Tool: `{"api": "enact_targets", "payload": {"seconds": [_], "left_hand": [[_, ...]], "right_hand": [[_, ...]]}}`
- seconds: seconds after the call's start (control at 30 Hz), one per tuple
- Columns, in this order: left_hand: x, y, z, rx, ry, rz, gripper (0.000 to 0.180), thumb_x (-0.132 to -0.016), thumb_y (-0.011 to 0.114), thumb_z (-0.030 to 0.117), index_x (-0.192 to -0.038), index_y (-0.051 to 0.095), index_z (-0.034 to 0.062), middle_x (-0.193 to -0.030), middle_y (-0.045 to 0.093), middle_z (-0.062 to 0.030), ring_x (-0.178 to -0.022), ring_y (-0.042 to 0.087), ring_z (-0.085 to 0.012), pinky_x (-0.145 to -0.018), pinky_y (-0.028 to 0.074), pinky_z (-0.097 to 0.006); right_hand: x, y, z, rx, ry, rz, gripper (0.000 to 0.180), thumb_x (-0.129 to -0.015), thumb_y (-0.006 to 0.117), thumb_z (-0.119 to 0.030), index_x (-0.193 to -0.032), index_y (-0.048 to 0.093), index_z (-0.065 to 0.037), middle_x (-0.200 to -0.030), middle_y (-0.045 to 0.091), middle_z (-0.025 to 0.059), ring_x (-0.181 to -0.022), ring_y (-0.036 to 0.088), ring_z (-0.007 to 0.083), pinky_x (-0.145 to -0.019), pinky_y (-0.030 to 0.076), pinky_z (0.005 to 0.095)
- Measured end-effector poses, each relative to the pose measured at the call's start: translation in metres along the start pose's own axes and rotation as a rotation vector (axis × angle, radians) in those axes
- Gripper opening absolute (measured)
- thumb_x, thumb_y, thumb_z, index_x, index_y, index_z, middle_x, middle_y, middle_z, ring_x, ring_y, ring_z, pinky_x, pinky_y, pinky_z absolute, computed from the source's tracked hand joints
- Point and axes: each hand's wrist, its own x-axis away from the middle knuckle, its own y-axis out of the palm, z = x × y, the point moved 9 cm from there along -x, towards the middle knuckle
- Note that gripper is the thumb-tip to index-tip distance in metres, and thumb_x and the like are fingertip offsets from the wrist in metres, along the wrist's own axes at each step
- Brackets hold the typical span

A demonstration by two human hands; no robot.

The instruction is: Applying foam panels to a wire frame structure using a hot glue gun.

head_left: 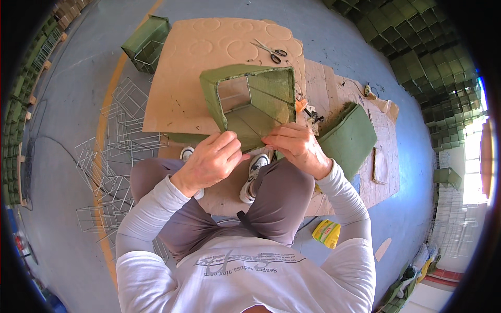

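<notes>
An open green fabric-covered wire basket (211, 96) lies tilted on the cardboard-topped work surface, its mouth facing me and bare wire showing inside. At its near left corner my left hand (211, 161) is closed, fingertips pinching the rim. My right hand (297, 146) is also closed, its thumb and fingers pinching the fabric at the near edge. Any thread or small part between the fingertips is too small to make out. Beyond the basket, black-handled scissors (275, 55) rest on the cardboard (180, 57).
Bare wire frames (117, 130) are heaped on the floor at left. A finished-looking green basket (147, 44) stands far left, and green covered pieces (352, 138) lie at right. A yellow packet (327, 233) is near my right elbow. Stacked green baskets (412, 57) line the far right.
</notes>
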Motion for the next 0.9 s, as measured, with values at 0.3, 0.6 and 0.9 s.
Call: {"api": "enact_targets", "payload": {"seconds": [0.3,0.6,0.9], "left_hand": [[0.0,0.0,-0.011,0.008,0.037,-0.003,0.021,-0.067,0.081,0.011,-0.069,0.063,0.0008,-0.076,0.054,-0.0072,-0.084,0.058,-0.024,-0.069,0.053,-0.034],[-0.013,0.019,0.003,0.125,0.051,0.107,0.017,-0.077,0.065,0.02,-0.071,0.06,0.0047,-0.086,0.053,-0.0082,-0.092,0.053,-0.0249,-0.081,0.048,-0.037],[-0.004,0.02,-0.04,-0.038,-0.075,0.188,0.027,-0.077,0.068,0.027,-0.063,0.061,0.0048,-0.081,0.052,-0.0077,-0.092,0.05,-0.0246,-0.079,0.047,-0.036]], "right_hand": [[0.013,-0.022,-0.013,0.171,-0.06,0.321,0.033,-0.07,0.074,0.002,-0.102,0.07,-0.002,-0.096,0.066,0.0094,-0.088,0.066,0.0271,-0.075,0.053,0.0369],[0.03,-0.002,0.008,0.434,-0.028,0.048,0.032,-0.076,0.067,-0.002,-0.108,0.068,0.004,-0.107,0.065,0.0183,-0.103,0.061,0.043,-0.087,0.052,0.0505],[-0.037,-0.001,-0.039,0.381,-0.239,0.027,0.038,-0.104,0.045,-0.025,-0.117,0.064,0.004,-0.104,0.062,0.0255,-0.088,0.059,0.0438,-0.079,0.051,0.0515]]}}
